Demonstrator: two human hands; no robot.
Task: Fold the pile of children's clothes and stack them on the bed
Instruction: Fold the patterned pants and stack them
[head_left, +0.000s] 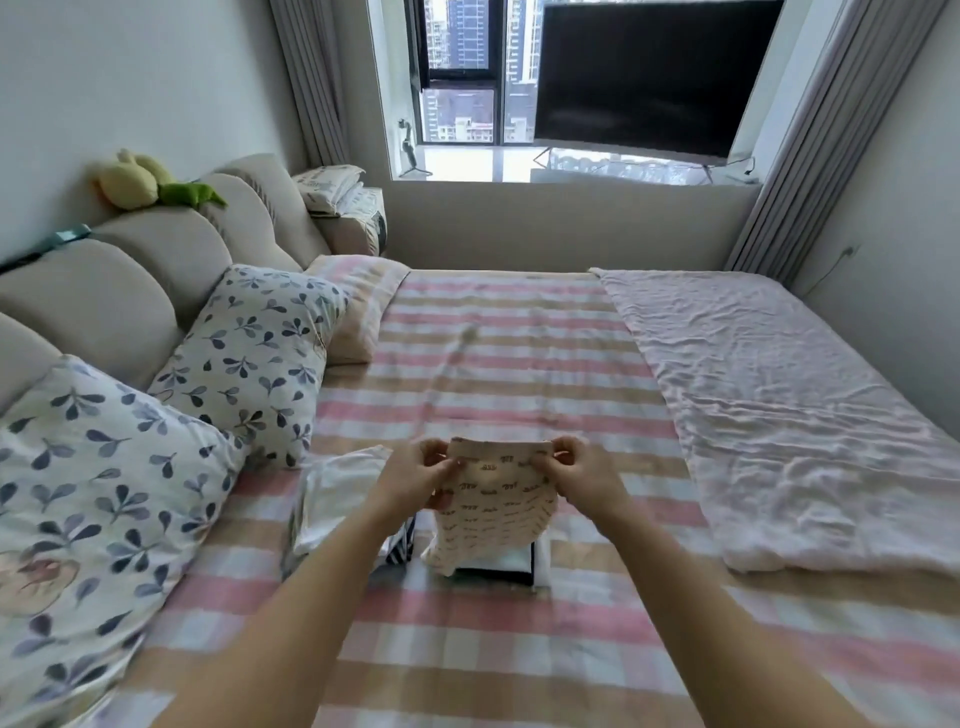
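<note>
Mid-task, I judge. Left hand (428, 475) and right hand (576, 470) each pinch a top corner of the cream printed garment (493, 501), fingers (435, 451) curled, holding it above the bed (519, 649). A dark-trimmed folded piece (511, 565) lies beneath it. The white garment (332, 499) beside looks unfolded.

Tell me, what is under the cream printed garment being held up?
A folded white piece with dark trim lies on the bed beneath the cream garment. The garment covers its far part, so anything stacked there is hidden.
</note>
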